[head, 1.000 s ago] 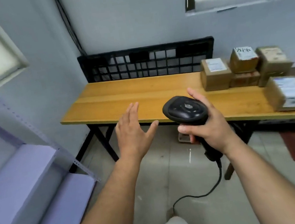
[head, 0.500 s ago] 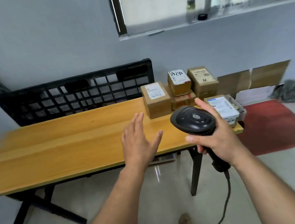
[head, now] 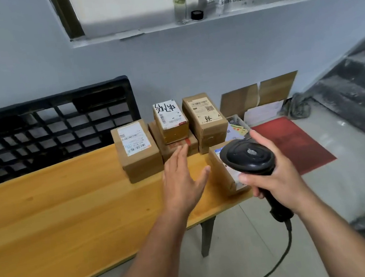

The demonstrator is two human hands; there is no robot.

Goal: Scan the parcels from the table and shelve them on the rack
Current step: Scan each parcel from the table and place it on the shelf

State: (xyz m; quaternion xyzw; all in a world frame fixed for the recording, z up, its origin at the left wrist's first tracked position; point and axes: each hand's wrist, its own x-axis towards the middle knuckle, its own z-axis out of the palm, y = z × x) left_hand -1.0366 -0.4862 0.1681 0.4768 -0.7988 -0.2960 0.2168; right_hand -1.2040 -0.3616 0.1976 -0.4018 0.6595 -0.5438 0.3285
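At the right end of the table point(head: 70, 213), five parcels point(head: 206, 121) sit in a tight group, none lifted yet. Change over the last second: the view swings off the rack, now out of frame, and onto the parcels. Both hands come in from short of the table edge to over its top. Judgement: approach done, pick-and-scan of one parcel about to start, and all shelving of this group remains.

Left hand point(head: 181, 180): empty, palm down, fingers straight and slightly spread, thumb out to the right. Fingertips reach the low parcel point(head: 166, 148) under the small stacked parcel point(head: 171, 121); cannot tell whether they touch. Labelled parcel point(head: 138, 151) stands just to the left.

Right hand point(head: 274, 179): fingers wrapped tight round the handle of the scanner point(head: 247, 156), whose head tips forward over the nearest parcel point(head: 223, 175) at the table's front corner. Cable point(head: 276, 263) trails to the floor.
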